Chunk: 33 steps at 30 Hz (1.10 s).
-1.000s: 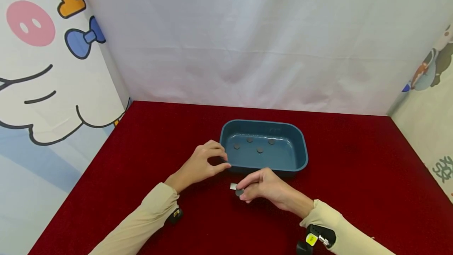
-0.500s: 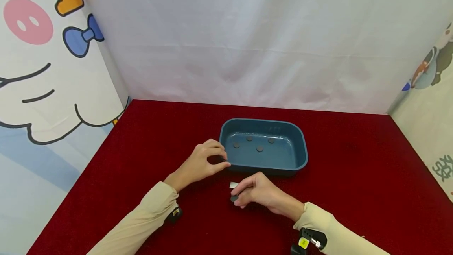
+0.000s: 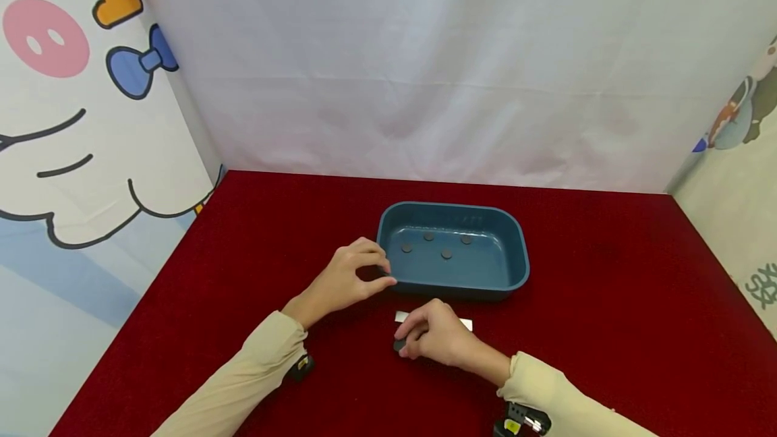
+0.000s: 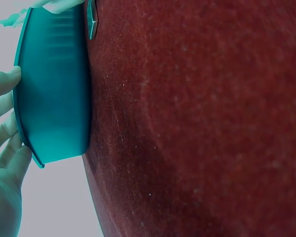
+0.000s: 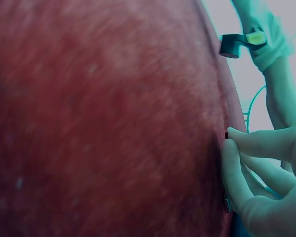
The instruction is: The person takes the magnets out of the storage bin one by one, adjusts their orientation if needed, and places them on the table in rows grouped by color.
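A blue rectangular basin [image 3: 452, 292] with rounded corners sits on the red cloth, several small dark grey discs [image 3: 446, 254] lying flat on its floor. My left hand [image 3: 349, 275] holds the basin's front left corner, thumb and fingertips at the rim; the left wrist view shows them along the rim [image 4: 17, 108]. In front of the basin, my right hand [image 3: 440, 332] pinches another dark grey disc [image 3: 398, 345] between thumb and index finger, low over the cloth. Only the disc's edge [image 5: 227, 135] shows in the right wrist view. Behind this hand lies a white strip [image 3: 466, 324], its middle hidden.
Red cloth [image 3: 291, 221] covers the table. A white curtain [image 3: 455, 86] rises at its back edge, and printed cartoon panels [image 3: 67, 120] stand at the sides. Each sleeve carries a black wrist device [image 3: 522, 420].
My right hand has moved left and toward me with the pinched disc, uncovering the white strip's right end. The left hand stays at the basin's corner.
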Each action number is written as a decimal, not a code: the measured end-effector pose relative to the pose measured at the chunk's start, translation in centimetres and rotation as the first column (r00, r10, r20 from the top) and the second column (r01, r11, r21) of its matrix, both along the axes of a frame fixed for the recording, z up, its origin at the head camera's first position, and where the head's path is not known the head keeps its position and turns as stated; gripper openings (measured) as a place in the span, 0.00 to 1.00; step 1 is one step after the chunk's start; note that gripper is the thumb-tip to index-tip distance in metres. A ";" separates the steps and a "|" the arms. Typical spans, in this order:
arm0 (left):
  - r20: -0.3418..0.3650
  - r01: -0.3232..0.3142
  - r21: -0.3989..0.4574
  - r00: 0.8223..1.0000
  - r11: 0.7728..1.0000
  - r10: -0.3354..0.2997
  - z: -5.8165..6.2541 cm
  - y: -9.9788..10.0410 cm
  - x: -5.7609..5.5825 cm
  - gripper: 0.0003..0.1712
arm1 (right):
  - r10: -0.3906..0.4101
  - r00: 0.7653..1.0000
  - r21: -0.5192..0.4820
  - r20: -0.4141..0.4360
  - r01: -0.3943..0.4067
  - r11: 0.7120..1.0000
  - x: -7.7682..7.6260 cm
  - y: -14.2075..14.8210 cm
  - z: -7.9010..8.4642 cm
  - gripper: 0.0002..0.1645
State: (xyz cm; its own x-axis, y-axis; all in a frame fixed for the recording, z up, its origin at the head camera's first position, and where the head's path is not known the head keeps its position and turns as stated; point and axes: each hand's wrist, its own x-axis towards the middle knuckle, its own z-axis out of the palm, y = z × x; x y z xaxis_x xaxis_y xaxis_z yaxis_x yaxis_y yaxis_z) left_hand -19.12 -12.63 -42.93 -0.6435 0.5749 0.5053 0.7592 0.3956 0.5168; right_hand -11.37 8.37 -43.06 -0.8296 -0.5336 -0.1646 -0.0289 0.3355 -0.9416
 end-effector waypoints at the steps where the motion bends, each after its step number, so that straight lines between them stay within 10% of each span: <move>1: 0.000 -0.001 0.000 1.000 1.000 0.001 0.0 0.0 0.0 0.07 | 0.014 0.998 0.037 -0.069 -0.012 0.999 0.1 -0.1 -0.1 0.08; 6: 0.008 -0.010 -0.006 1.000 1.000 0.010 0.1 -0.1 0.1 0.07 | 0.093 0.939 0.154 -0.330 -0.044 0.987 0.6 -0.6 -0.2 0.09; 14: 0.018 -0.019 -0.014 1.000 1.000 0.020 0.1 0.0 0.1 0.07 | 0.188 0.864 0.272 -0.468 -0.061 0.960 1.1 -1.0 -0.2 0.11; 33: 0.014 -0.023 -0.021 1.000 1.000 0.024 0.0 -0.1 0.1 0.07 | 0.132 0.919 0.171 -0.370 -0.073 0.983 0.7 0.1 0.9 0.12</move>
